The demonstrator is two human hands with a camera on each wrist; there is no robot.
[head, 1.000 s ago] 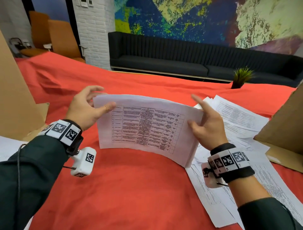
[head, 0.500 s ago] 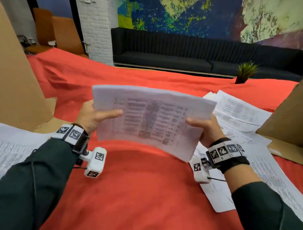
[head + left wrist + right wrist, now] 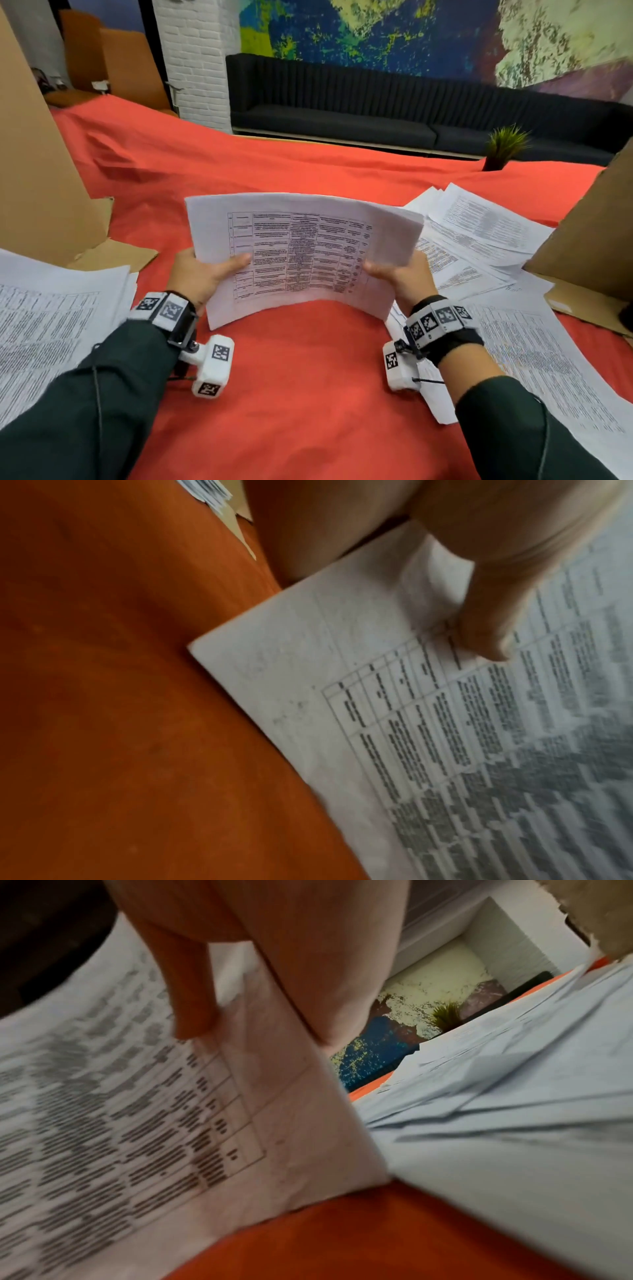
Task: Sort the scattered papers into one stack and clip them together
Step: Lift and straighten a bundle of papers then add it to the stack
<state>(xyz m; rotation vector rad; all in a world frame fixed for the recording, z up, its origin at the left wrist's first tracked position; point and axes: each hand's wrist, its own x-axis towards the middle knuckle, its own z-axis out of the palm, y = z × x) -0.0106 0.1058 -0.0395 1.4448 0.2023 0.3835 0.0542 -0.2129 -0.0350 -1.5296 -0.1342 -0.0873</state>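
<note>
A stack of printed sheets stands on its long edge on the red cloth, bowed and facing me. My left hand grips its left side, thumb across the printed table; the left wrist view shows that thumb pressed on the paper stack. My right hand grips the right side, thumb in front and fingers behind, as the right wrist view shows on the paper stack. Loose sheets lie scattered to the right, and more papers lie at the left. No clip is visible.
The table is covered in red cloth. A tall cardboard sheet stands at the left and another cardboard piece at the right. A small green plant stands at the far right edge, a dark sofa beyond.
The stack dropped lower and nearer to me, its bottom edge now on the cloth. My right hand went from an open-fingered touch on the edge to a grip; the left hand slid lower.
</note>
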